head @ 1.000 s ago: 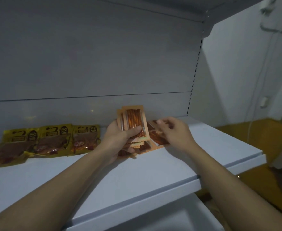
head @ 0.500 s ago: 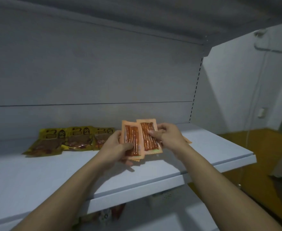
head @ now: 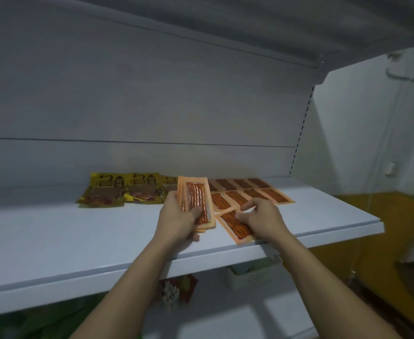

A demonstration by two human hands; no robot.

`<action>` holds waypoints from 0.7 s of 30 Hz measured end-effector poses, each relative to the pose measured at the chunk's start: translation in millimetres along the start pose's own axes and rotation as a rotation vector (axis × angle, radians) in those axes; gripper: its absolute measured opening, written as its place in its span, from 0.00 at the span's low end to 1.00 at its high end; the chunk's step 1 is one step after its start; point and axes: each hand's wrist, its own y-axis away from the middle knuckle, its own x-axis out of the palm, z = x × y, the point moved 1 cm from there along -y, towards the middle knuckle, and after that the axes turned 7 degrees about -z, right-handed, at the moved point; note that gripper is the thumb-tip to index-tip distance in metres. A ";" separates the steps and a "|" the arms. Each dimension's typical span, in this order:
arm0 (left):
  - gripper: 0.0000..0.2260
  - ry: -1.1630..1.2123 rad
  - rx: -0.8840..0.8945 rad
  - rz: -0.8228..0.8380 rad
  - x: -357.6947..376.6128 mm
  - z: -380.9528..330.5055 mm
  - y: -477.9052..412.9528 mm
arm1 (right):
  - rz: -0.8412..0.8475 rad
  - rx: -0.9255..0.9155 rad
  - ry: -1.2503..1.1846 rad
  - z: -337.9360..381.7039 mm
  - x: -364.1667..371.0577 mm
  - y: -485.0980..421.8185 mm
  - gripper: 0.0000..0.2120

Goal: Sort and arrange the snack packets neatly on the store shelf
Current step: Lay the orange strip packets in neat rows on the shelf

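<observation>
One orange packet (head: 235, 227), earlier held up beside the stack (head: 196, 199), is now laid on the shelf (head: 103, 241) as an apparent third row's start, pinched by the right hand (head: 264, 218), while the stack is gripped by the left hand (head: 176, 221).

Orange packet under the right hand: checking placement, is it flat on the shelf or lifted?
Flat: the orange packet lies on the shelf, right hand pinching its far end.

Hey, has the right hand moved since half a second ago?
Yes. The right hand has dropped from beside the stack down to the shelf, holding an orange packet flat near the front edge.
</observation>
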 end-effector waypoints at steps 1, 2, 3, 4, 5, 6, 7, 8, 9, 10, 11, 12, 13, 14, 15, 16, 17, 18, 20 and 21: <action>0.13 0.005 -0.007 0.003 -0.8 1.6 0.8 | -0.016 -0.007 0.033 -0.3 1.0 2.3 0.08; 0.13 0.005 -0.009 0.004 -2.0 2.7 1.0 | -0.035 -0.014 0.065 0.0 2.3 4.2 0.07; 0.13 0.000 -0.008 0.005 -3.2 3.1 0.3 | -0.055 -0.020 0.088 1.2 3.6 5.7 0.06; 0.13 -0.005 -0.004 0.004 -4.1 3.4 -0.9 | -0.069 -0.023 0.109 2.8 4.9 6.3 0.05; 0.13 -0.006 0.000 0.003 -4.3 3.3 -2.3 | -0.079 -0.031 0.141 4.1 6.3 6.7 0.05; 0.14 -0.007 0.003 0.004 -4.3 3.4 -3.7 | -0.083 -0.046 0.185 5.3 7.6 7.0 0.05; 0.14 -0.010 0.004 0.008 -3.9 3.3 -4.3 | -0.086 -0.066 0.232 6.3 8.9 7.7 0.05; 0.14 -0.016 0.002 0.013 -3.7 3.5 -4.3 | -0.087 -0.083 0.269 6.6 9.8 7.9 0.05; 0.14 -0.023 -0.004 0.018 -3.3 3.6 -4.2 | -0.087 -0.093 0.290 6.0 10.7 7.5 0.05; 0.14 -0.025 -0.011 0.024 -3.0 3.9 -4.0 | -0.083 -0.093 0.299 5.0 11.7 6.8 0.05; 0.15 -0.023 -0.019 0.030 -2.9 4.1 -3.6 | -0.076 -0.088 0.298 3.6 12.6 5.9 0.05; 0.15 -0.020 -0.025 0.035 -3.1 3.5 -3.3 | -0.073 -0.084 0.288 2.3 12.8 5.3 0.05; 0.15 -0.019 -0.028 0.038 -3.2 2.6 -3.2 | -0.081 -0.086 0.265 1.0 12.4 4.5 0.06; 0.16 -0.015 -0.033 0.039 -3.4 1.5 -2.9 | -0.102 -0.094 0.230 0.2 11.0 4.0 0.07; 0.16 -0.008 -0.039 0.039 -3.7 0.2 -2.3 | -0.132 -0.110 0.183 -0.5 9.2 3.3 0.08; 0.16 0.008 -0.047 0.041 -4.1 -0.8 -1.4 | -0.158 -0.130 0.121 0.1 6.8 3.3 0.08; 0.16 0.033 -0.052 0.046 -4.3 -1.8 -0.8 | -0.163 -0.148 0.042 2.3 4.1 3.3 0.09; 0.16 0.061 -0.053 0.057 -4.4 -3.1 -0.6 | -0.137 -0.160 -0.047 7.5 1.0 4.1 0.10; 0.18 0.123 -0.060 0.089 -3.0 -6.9 -0.4 | 0.005 -0.154 -0.180 22.8 -5.1 6.9 0.12; 0.19 0.155 -0.070 0.109 -1.1 -8.9 0.5 | 0.092 -0.153 -0.196 31.0 -7.5 8.2 0.11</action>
